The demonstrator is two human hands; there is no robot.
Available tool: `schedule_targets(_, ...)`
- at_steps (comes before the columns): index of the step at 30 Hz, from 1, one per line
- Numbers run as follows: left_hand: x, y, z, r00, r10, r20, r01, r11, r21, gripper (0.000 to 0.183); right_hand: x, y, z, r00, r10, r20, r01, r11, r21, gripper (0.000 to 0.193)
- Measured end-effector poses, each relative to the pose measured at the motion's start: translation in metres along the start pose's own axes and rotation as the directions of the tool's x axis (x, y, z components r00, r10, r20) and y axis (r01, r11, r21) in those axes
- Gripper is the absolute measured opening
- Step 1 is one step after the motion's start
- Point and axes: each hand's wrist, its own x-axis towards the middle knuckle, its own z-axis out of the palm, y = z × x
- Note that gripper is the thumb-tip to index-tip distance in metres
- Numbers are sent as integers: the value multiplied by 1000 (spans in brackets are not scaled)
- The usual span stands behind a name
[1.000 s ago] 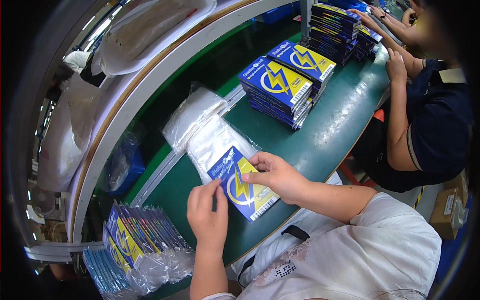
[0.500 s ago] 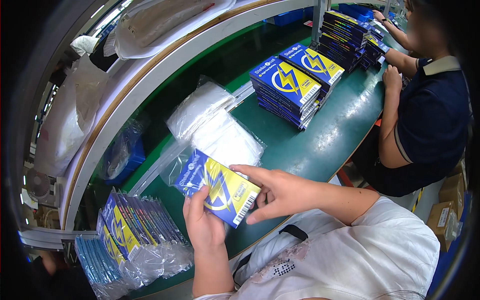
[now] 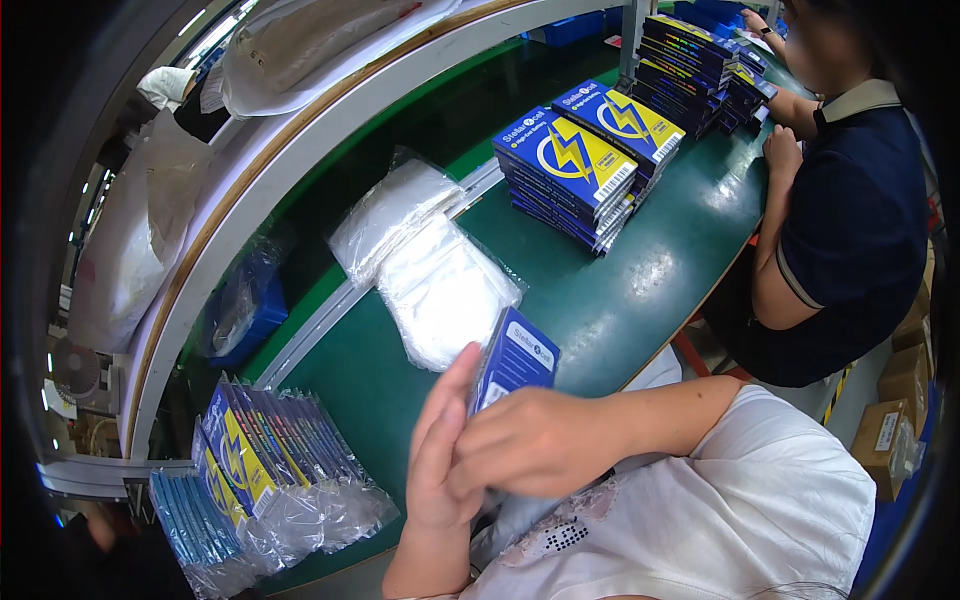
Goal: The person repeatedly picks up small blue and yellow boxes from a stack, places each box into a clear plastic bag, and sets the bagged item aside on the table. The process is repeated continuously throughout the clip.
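Blue card, prob. stiff & light: flat box (image 3: 520, 352) is tipped up in both hands over green bench (image 3: 590, 285), near clear bags (image 3: 445, 295). L hand (image 3: 438, 472) grips its L side, fingers nearly straight; R hand (image 3: 540, 438) curls across lower end, blurred, fingertips hidden, can't tell how tight. Looks glossy, so likely slippery; corners may crush. Best hold: long edges, thumb vs. fingers, w/o squeezing mid-face
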Motion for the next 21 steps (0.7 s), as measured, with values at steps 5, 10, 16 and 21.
schedule_targets(5, -11, 5, -23, 816, 559, -148, -442, 768, 463, 58, 9, 1, -2, 999, 6, 39, -6, 1000, 3, 26)
schedule_targets(10, -18, 4, -76, 833, 549, 64, 3, -122, 993, 48, 9, 15, -58, 947, 99, -305, -171, 960, -220, 22)
schedule_targets(16, 17, 4, -51, 800, 470, 372, -235, -325, 916, 36, 12, 53, -150, 838, -47, -543, -504, 314, -805, 42)
schedule_targets(21, 41, 11, -49, 850, 284, 444, -278, -474, 836, 23, -8, 60, -142, 795, 329, -509, -525, -44, -850, 53)
